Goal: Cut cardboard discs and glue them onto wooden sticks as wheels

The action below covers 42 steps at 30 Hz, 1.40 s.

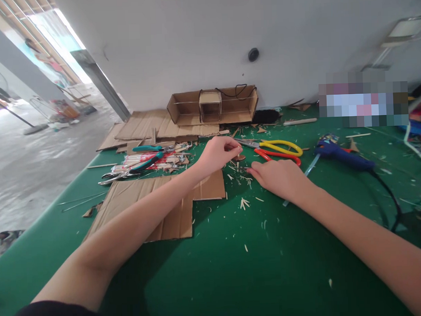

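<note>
The left hand (215,154) pinches a small brown cardboard scrap (240,157) just above the green tabletop (235,267); right hand (278,178) fingers lie flat, holding nothing. It could slip into the litter — the pinch is only fingertip-deep.

Bright daylight from left; edges warped, soft.

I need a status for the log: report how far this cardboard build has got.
Done: a cardboard box frame stands by the wall, amid wood splinters. In hand: the left hand pinches a small brown piece; the right hand rests beside it. Left: flat cardboard lies uncut.
</note>
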### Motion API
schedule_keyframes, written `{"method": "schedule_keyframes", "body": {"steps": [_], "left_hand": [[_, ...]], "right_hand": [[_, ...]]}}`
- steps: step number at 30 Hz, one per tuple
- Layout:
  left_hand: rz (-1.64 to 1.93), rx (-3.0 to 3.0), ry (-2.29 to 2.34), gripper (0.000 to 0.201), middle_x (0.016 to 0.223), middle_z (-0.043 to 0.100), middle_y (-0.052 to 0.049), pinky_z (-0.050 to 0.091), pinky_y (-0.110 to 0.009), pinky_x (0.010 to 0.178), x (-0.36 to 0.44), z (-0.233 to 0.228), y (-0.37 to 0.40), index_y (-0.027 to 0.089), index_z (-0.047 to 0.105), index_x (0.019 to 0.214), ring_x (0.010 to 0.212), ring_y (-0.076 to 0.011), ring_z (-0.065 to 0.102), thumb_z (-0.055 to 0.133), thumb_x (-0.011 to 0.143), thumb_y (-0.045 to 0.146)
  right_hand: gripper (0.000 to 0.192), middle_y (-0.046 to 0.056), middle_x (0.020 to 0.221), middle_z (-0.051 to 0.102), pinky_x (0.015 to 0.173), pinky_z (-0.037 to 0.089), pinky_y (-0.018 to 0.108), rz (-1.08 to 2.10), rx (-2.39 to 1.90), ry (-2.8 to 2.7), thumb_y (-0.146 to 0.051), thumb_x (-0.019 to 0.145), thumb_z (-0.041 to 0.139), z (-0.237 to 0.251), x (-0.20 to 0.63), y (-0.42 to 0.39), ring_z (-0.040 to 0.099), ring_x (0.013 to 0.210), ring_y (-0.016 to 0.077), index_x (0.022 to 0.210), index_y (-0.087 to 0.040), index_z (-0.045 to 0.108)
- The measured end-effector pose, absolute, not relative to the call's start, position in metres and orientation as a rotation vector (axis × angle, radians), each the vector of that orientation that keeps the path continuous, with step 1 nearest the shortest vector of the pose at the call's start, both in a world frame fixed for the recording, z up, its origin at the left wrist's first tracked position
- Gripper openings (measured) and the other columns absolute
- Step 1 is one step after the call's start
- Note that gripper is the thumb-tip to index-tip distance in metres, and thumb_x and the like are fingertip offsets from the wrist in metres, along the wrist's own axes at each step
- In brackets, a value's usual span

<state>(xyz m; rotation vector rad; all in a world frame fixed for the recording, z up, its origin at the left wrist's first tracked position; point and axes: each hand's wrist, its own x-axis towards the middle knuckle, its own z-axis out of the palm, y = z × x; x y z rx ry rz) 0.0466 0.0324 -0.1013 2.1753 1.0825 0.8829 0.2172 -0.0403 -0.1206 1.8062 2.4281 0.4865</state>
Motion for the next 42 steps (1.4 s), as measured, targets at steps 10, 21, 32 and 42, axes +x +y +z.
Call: {"method": "schedule_keyframes", "body": {"steps": [10,21,32,42], "left_hand": [[0.885,2.175,1.106,0.012,0.077,0.070,-0.005,0.049,-0.027,0.065,0.047,-0.101,0.032,0.015,0.066,0.075,0.067,-0.0118,0.060,0.057,0.075,0.024],[0.891,2.192,1.094,0.014,0.077,0.069,-0.005,0.049,-0.027,0.065,0.045,-0.104,0.036,0.015,0.067,0.077,0.069,-0.0128,0.061,0.057,0.075,0.025],[0.880,2.136,1.101,0.014,0.077,0.069,-0.007,0.049,-0.028,0.066,0.047,-0.105,0.037,0.014,0.067,0.075,0.069,-0.0132,0.061,0.059,0.075,0.026],[0.893,2.156,1.093,0.016,0.076,0.069,-0.006,0.048,-0.027,0.066,0.045,-0.110,0.040,0.015,0.066,0.077,0.069,-0.0129,0.061,0.058,0.075,0.028]], "right_hand": [[0.051,0.008,0.061,0.064,0.046,0.018,0.024,0.531,1.804,2.423,-0.043,0.094,0.018,-0.122,0.220,-0.041,0.060,0.051,0.0220,0.087,-0.017,0.061],[0.048,0.008,0.059,0.064,0.044,0.019,0.025,0.453,1.750,2.450,-0.042,0.093,0.021,-0.118,0.219,-0.042,0.058,0.048,0.0201,0.086,-0.018,0.062],[0.048,0.006,0.060,0.064,0.044,0.020,0.024,0.453,1.808,2.410,-0.045,0.093,0.022,-0.119,0.221,-0.041,0.060,0.049,0.0210,0.085,-0.019,0.061],[0.048,0.005,0.058,0.064,0.044,0.015,0.026,0.497,1.798,2.450,-0.045,0.093,0.021,-0.114,0.222,-0.044,0.058,0.048,0.0184,0.079,-0.018,0.060]]}}
